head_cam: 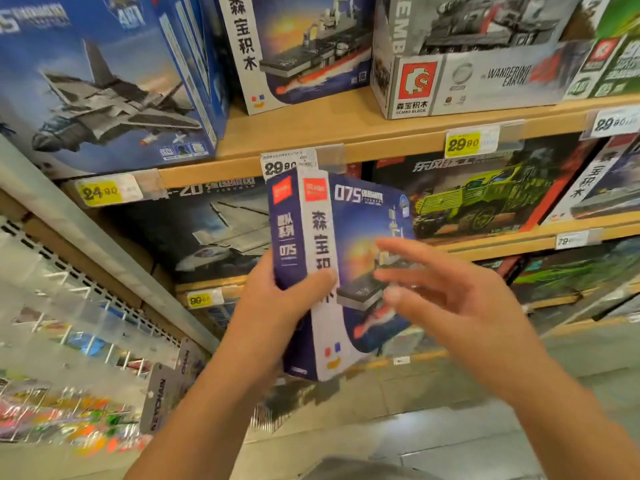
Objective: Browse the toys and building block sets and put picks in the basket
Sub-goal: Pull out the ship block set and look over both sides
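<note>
Left hand fingers clamped on upright block set box, right hand fingers spread beside it.

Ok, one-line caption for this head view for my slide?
Left hand holds a 075 ship block set before the shelves; open right hand nears it.

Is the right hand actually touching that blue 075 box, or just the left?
Cannot tell. In the head view the left hand grips the box; the right hand's blurred fingers overlap its front, with neither contact nor gap plain.
</note>
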